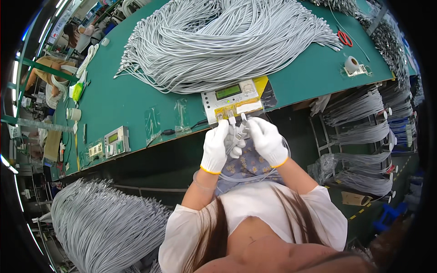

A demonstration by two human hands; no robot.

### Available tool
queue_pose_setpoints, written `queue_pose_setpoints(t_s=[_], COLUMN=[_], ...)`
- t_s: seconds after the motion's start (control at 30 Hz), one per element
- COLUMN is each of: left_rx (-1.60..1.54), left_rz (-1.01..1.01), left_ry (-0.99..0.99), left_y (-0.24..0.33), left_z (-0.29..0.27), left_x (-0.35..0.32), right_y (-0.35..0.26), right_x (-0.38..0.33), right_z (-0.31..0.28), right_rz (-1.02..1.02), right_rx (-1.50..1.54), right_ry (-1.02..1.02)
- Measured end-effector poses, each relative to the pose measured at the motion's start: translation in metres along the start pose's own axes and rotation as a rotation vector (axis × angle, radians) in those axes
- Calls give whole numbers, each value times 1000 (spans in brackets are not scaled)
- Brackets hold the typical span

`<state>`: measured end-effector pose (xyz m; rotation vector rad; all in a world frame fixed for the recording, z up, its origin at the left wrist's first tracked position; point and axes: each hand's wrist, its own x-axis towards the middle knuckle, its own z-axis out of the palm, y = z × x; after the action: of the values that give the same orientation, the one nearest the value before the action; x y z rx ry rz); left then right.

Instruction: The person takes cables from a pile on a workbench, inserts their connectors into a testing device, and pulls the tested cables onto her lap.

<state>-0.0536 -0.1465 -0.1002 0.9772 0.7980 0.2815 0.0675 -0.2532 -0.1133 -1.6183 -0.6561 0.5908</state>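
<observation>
A white tester box [210,101] with a small green screen lies at the near edge of the green table, yellow tape along its front. One white cable plug [232,121] sits in its middle port. My left hand [215,149], in a white knit glove, has its fingers closed at the left port; what they pinch is hidden. My gloved right hand [269,142] grips a white USB cable, its plug [244,117] close to the box's right front. Several more plugs [241,135] hang between my hands, above my lap, with cable looping down.
A large heap of white cables [214,50] covers the table behind the box. Red-handled scissors [344,38] and a tape roll [351,64] lie right. Left are a second tester [117,140] and plastic bags [182,116]. Cable bundles [107,223] hang below left; cable racks [359,141] stand right.
</observation>
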Motion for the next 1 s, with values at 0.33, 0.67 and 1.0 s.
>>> queue_pose_setpoints(t_s=[0.33,0.67,1.0], left_rx=[195,242,901], left_rz=[-14,178,1239], left_ry=[-213,49,295], left_y=[-4,-10,10], left_z=[-22,-15,-23], left_x=[-24,-18,10], right_y=[13,20,18], right_x=[3,11,9], right_z=[5,4,8], right_rz=[-169,-348,-363], right_rx=[-205,-243,-173], right_ry=[-278,-319,-162])
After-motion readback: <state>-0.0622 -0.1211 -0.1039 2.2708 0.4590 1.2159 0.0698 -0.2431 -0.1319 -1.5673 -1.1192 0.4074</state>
